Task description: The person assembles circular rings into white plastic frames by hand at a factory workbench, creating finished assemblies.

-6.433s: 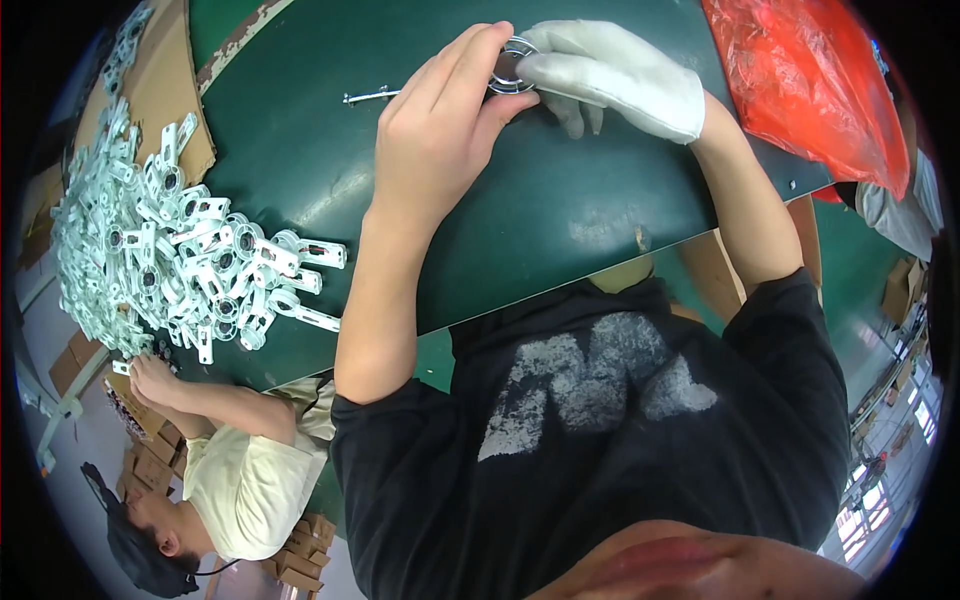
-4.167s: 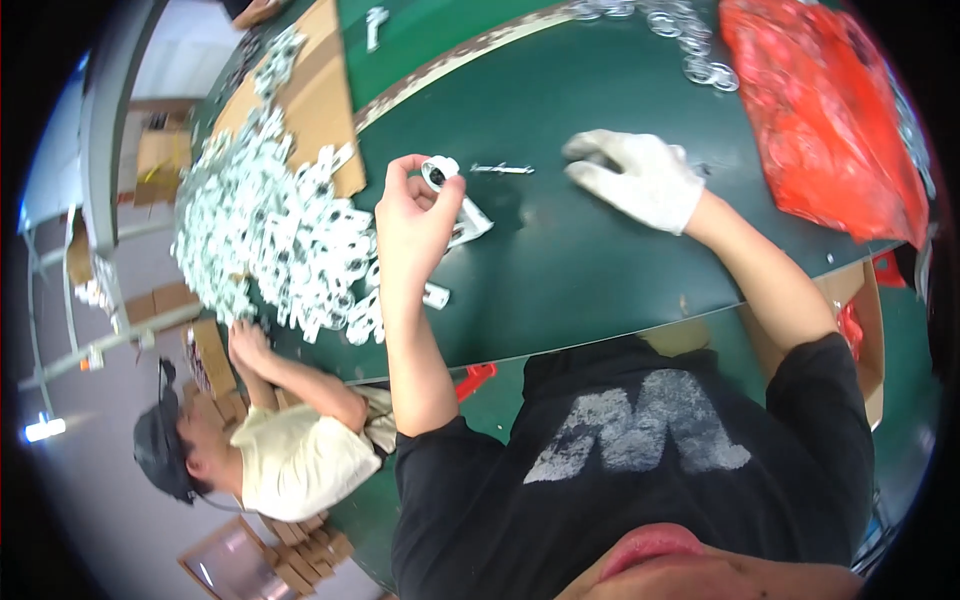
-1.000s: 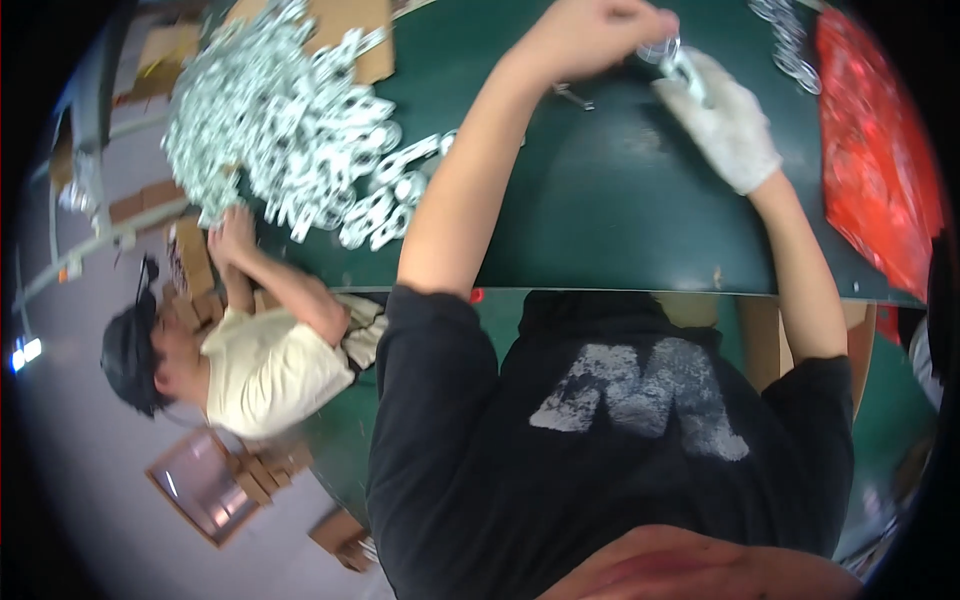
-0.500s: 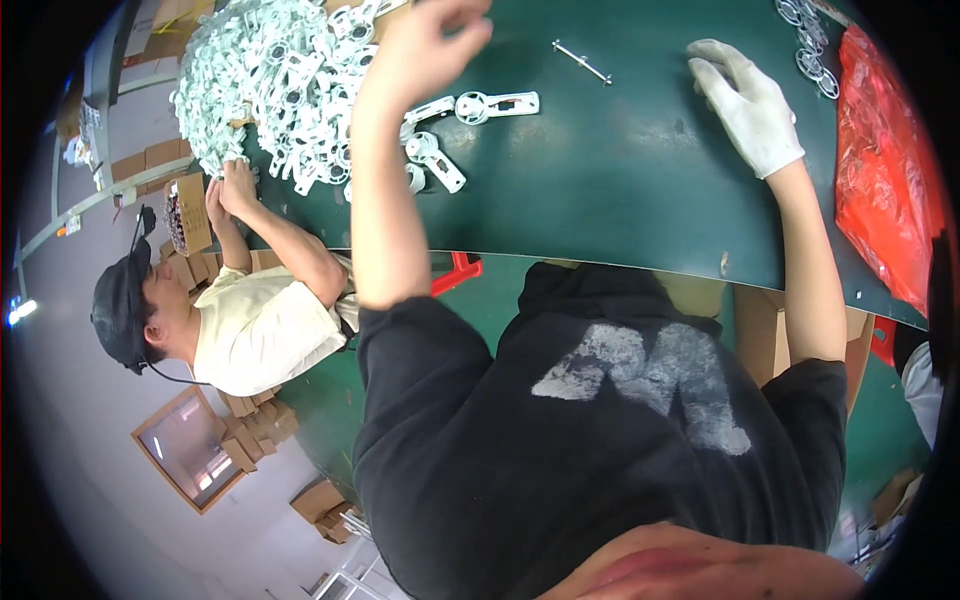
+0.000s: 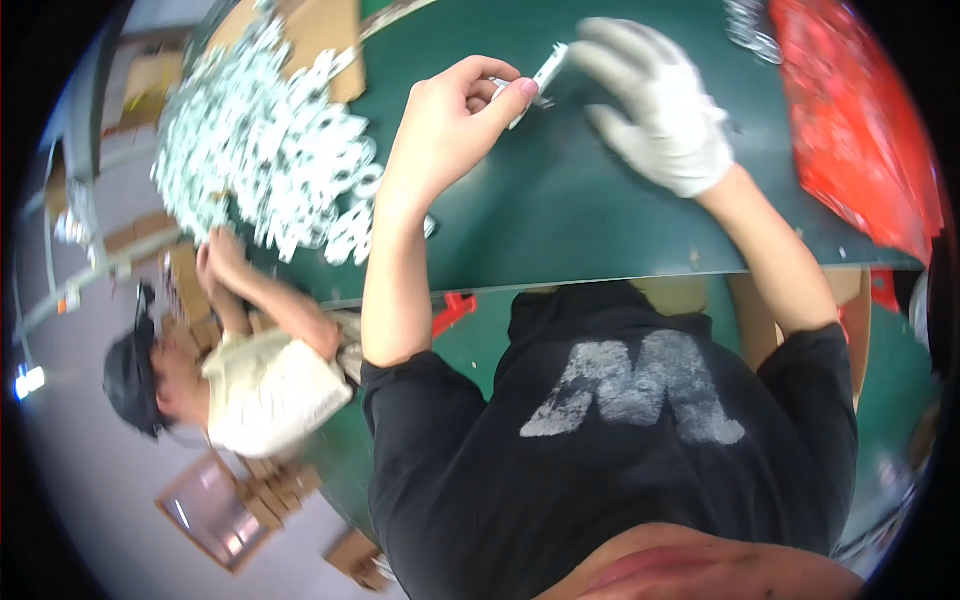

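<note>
The bare left hand (image 5: 448, 132) is pinching a slim white handle piece (image 5: 550, 67), apparently plastic, between thumb and fingers over the green bench (image 5: 570, 215). The gloved right hand (image 5: 662, 115) is spreading its fingers beside the tip, gripping nothing visible; contact is uncertain. The piece is looking light, stiff and slick, its flat sides probably offering the surest hold.

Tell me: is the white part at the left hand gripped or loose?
Gripped: the left hand pinches the white part between thumb and fingers.

Left grip (image 5: 455, 128) — pinching white part (image 5: 548, 70), tabletop (image 5: 590, 225)
</note>
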The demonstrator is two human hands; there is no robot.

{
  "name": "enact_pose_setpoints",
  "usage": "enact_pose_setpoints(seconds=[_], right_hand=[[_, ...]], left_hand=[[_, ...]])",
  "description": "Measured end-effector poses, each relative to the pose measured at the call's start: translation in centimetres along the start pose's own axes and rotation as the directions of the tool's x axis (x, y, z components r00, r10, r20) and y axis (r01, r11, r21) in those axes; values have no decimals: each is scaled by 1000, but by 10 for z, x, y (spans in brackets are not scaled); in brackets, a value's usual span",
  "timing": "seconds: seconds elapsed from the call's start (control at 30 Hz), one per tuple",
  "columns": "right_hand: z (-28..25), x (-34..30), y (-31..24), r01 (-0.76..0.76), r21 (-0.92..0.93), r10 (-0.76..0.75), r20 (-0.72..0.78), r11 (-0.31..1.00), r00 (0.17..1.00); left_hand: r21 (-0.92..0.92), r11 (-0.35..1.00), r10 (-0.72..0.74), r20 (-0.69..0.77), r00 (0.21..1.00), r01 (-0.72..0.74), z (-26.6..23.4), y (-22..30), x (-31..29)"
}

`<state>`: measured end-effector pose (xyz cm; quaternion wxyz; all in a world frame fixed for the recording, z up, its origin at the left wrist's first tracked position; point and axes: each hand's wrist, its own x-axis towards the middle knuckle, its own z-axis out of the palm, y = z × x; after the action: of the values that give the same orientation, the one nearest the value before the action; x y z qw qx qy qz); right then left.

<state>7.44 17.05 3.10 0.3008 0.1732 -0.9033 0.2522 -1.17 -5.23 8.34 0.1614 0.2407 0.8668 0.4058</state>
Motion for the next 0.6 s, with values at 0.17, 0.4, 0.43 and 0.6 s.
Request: enact_pose_setpoints(seconds=[0.17,0.4,0.43,0.6], right_hand=[[-1,-6,30,-415,95,417,-4,905,909],[-22,-1,83,-702,229,735,-296,674,610],[-32,2,74,-761,309,821,-231,570,522],[-31,8,67,-739,393,831,-152,547,535]], left_hand=[[-295,954,112,202,973,-48,54,32,83],[459,789,524,-158,837,-408,130,36,208],[500,777,494,-107,863,-382,135,39,214],[460,705,628,-54,776,-539,134,10,243]])
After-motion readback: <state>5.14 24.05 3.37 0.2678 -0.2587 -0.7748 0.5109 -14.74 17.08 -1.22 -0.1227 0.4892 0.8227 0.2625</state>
